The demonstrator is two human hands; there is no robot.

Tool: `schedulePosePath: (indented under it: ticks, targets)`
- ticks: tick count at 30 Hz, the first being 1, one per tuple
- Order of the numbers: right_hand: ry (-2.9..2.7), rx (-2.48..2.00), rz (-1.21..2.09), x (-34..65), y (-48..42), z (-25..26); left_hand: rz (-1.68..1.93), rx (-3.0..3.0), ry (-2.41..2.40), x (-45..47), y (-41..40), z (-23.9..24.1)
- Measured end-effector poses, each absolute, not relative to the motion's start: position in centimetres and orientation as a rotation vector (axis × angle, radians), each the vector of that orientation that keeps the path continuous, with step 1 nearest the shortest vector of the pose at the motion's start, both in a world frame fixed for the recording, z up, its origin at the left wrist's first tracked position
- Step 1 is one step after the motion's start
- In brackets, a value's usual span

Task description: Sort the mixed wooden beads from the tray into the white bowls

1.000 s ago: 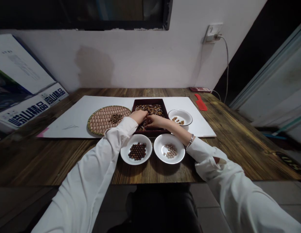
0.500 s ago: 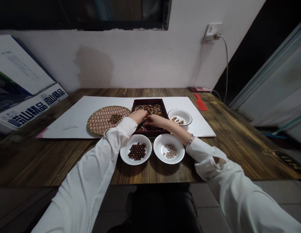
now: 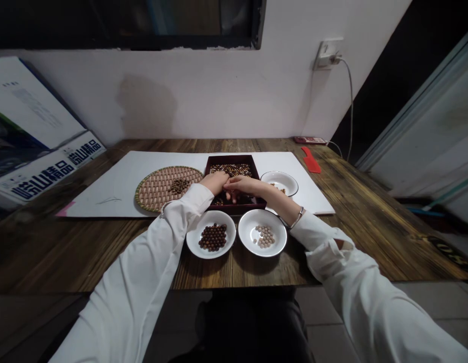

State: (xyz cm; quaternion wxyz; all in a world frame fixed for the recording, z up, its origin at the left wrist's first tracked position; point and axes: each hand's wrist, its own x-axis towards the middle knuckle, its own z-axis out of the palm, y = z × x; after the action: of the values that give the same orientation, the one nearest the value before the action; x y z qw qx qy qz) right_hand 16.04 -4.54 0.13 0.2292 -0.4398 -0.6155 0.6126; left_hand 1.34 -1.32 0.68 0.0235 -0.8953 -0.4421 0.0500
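A dark red tray full of mixed brown and tan beads sits on a white sheet. Both hands reach into its near half. My left hand rests knuckles up among the beads, fingers curled. My right hand lies beside it, fingertips pinched down onto the beads. What either hand holds is too small to see. In front of the tray stand a white bowl of dark brown beads and a white bowl of pale beads. A third white bowl with a few tan beads sits right of the tray.
A round woven mat with a small pile of beads lies left of the tray. A red comb and a dark flat object lie at the back right. A cable hangs from a wall socket. Printed boxes lean at the left.
My right hand has shifted slightly up and left inside the tray, its forearm now crossing part of the right bowl. The left hand has barely moved.
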Motion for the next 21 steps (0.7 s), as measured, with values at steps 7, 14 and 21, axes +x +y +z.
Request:
schedulePosePath:
  ticks: [7,14,21]
  targets:
    - [-1.639,-1.107,1.822,16.16,-4.77,0.27,0.159,-2.786,-1.373,1.36,-1.11,0.65]
    - [-1.49,-1.043,1.992,16.13,-4.78,0.26,0.175,-2.786,-1.346,1.42,-1.87,1.42]
    - [-1.467,-1.018,2.073,16.07,-4.71,0.27,0.153,-2.781,-1.327,1.25,-1.5,0.99]
